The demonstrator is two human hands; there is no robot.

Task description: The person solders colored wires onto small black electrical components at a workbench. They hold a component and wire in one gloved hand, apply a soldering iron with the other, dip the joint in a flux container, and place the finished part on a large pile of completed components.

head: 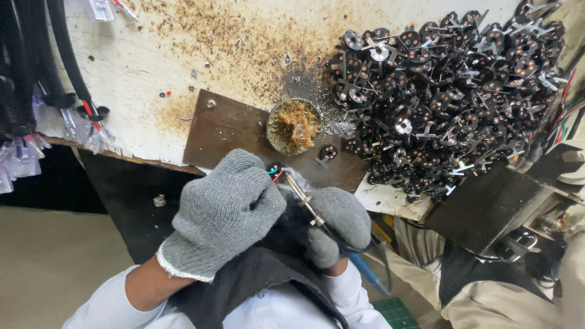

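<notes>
Both hands wear grey knit gloves at lower centre of the frame. The left hand [225, 210] has its fingers curled together around a small part with red and green wires [275, 172]. The right hand [342, 222] is clamped on a soldering iron [303, 198], its tip beside the wires. Above them, one round tin of amber flux [294, 126] sits on a brown board [225, 129] on the stained tabletop [140, 67]. Upper right, a heap of black round parts [448, 91], too many to count. One such part [328, 152] lies alone near the tin.
</notes>
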